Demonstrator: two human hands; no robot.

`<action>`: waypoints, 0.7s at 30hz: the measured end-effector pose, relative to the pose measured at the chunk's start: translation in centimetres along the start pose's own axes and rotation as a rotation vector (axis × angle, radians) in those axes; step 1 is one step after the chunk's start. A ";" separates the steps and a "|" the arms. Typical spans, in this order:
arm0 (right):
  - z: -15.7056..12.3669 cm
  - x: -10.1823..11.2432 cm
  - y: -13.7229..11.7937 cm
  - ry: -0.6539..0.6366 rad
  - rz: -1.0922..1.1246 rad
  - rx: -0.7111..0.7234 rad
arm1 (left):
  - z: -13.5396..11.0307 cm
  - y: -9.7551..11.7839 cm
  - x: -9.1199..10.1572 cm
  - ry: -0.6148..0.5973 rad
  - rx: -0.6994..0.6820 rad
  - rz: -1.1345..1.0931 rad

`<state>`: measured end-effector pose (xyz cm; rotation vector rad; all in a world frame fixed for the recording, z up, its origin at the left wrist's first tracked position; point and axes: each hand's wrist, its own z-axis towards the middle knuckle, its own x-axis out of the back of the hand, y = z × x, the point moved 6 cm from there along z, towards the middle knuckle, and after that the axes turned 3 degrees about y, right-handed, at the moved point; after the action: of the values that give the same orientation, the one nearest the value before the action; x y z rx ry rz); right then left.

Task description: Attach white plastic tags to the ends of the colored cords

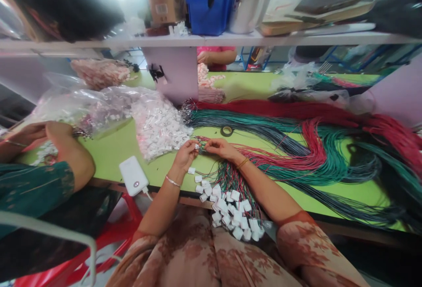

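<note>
My left hand (186, 154) pinches a small white plastic connector (197, 146) between thumb and fingers. Close beside it, my right hand (221, 148) has its fingertips pressed together on thin wire ends at the connector; the exact wire is too small to make out. Beneath my right wrist runs a bundle of red wires (263, 157), with green wires (303, 173) alongside. Wired white connectors (232, 212) hang in a cluster over the table's front edge, against my clothing. Left of my hands lies a clear bag of loose white connectors (161, 128).
A roll of black tape (227, 131) lies behind my hands on the green table (112, 155). A white power bank (133, 175) with a cable sits front left. Left of me, a co-worker's arm (74, 159) rests at the table. Overhead, a shelf (132, 43) carries a blue bin (210, 14).
</note>
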<state>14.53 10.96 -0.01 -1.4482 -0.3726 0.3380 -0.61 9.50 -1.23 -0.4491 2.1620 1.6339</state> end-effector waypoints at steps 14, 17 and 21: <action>0.0 0.4 -0.5 0.076 -0.053 0.023 | -0.4 -0.2 -1.0 -0.045 -0.003 -0.001; -0.2 -0.3 -0.6 0.011 -0.117 0.040 | -0.5 -0.2 -1.2 -0.047 -0.006 0.000; -0.3 -0.7 -1.2 0.004 -0.225 0.097 | -0.5 -0.1 -1.2 -0.055 -0.005 0.001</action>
<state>14.03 10.22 1.11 -1.2971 -0.5038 0.1690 0.44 9.01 -0.63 -0.4001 2.1190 1.6334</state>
